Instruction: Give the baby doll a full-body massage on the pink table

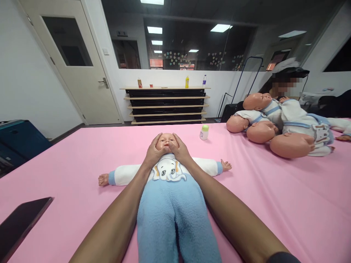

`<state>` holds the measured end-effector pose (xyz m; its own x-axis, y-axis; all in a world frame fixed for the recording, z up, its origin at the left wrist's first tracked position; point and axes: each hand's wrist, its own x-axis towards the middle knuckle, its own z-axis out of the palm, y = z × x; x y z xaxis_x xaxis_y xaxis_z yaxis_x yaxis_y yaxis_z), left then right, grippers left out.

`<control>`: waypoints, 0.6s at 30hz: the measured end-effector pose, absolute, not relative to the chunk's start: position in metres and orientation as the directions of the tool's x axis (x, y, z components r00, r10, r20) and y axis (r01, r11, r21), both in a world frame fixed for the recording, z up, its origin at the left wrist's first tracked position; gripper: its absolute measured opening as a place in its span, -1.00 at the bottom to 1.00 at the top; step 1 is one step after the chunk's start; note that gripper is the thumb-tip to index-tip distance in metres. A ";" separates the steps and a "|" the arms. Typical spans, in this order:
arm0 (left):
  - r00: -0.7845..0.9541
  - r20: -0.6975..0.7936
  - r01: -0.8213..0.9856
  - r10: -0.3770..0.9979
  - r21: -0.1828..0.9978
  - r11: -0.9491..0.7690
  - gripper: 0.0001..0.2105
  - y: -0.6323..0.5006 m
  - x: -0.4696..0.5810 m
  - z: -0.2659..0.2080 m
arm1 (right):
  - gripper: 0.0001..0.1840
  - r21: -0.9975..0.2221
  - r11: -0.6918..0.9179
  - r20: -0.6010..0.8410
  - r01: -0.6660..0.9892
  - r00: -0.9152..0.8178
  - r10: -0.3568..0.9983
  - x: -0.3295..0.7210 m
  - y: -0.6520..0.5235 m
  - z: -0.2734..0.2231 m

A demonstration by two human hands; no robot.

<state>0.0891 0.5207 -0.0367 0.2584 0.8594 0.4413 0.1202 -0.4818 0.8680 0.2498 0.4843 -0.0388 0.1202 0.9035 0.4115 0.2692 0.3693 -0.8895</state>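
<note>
A baby doll [171,201] lies on its back on the pink-covered table, its arms stretched out sideways. It wears a white top with an elephant patch [168,171] and fluffy light blue trousers. My left hand [153,152] cups one side of the doll's head [166,138], and my right hand [181,149] cups the other. Both thumbs rest on the lower face near the mouth and chin, and the fingers curve round the sides, partly hidden. Beyond my right hand stands a small white bottle with a green cap [204,132].
Several more dolls [292,144] are piled at the table's right, with a person in a cap [287,78] behind them. A dark phone or tablet [23,223] lies at the near left. Shelves [167,97] holding drinks stand against the far wall.
</note>
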 end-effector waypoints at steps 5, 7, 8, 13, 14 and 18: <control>0.241 0.438 0.156 0.866 0.863 -0.480 -0.15 0.519 0.090 -0.034 | -0.18 -0.888 0.370 0.415 0.273 0.128 0.901 0.250 0.490 -0.044; 0.226 0.454 0.179 0.862 0.850 -0.495 -0.23 0.519 0.091 -0.034 | -0.22 -0.887 0.377 0.421 0.267 0.130 0.898 0.250 0.490 -0.045; 0.223 0.462 0.187 0.858 0.844 -0.503 -0.26 0.520 0.091 -0.034 | -0.23 -0.886 0.380 0.423 0.265 0.131 0.897 0.250 0.490 -0.045; 0.224 0.475 0.181 0.851 0.838 -0.515 -0.32 0.521 0.091 -0.037 | 0.05 -0.876 0.384 0.424 0.292 0.085 0.902 0.251 0.485 -0.041; 0.224 0.475 0.169 0.851 0.841 -0.514 -0.34 0.521 0.091 -0.037 | 0.13 -0.875 0.384 0.423 0.295 0.075 0.903 0.251 0.484 -0.040; 0.222 0.471 0.117 0.854 0.856 -0.503 -0.38 0.522 0.091 -0.039 | 0.04 -0.886 0.367 0.408 0.284 0.102 0.907 0.250 0.482 -0.038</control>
